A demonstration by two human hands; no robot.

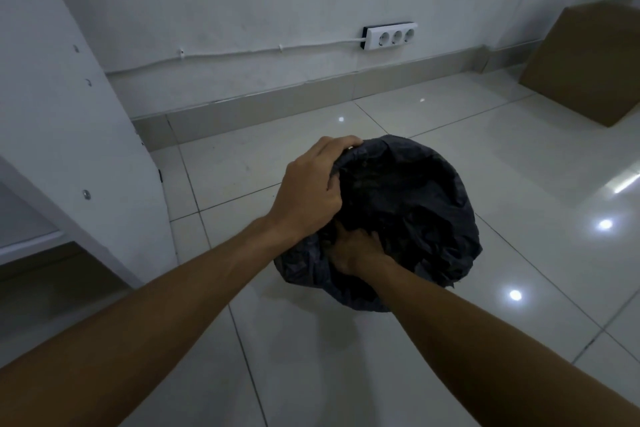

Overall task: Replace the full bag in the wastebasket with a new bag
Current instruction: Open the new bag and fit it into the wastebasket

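Observation:
A dark plastic bag (415, 204) lines a round wastebasket that stands on the tiled floor; the basket itself is hidden under the bag. My left hand (311, 191) grips the bag's edge at the far left rim, fingers curled over it. My right hand (353, 250) holds the crumpled bag at the near rim, its fingers tucked into the plastic. The bag's mouth is open and dark inside; I cannot tell what it holds.
A white cabinet panel (62, 97) stands at the left. A white socket strip (389, 35) with a cable is on the back wall. A brown cardboard box (585, 62) leans at the far right. Glossy white tiles (519, 166) surround the basket.

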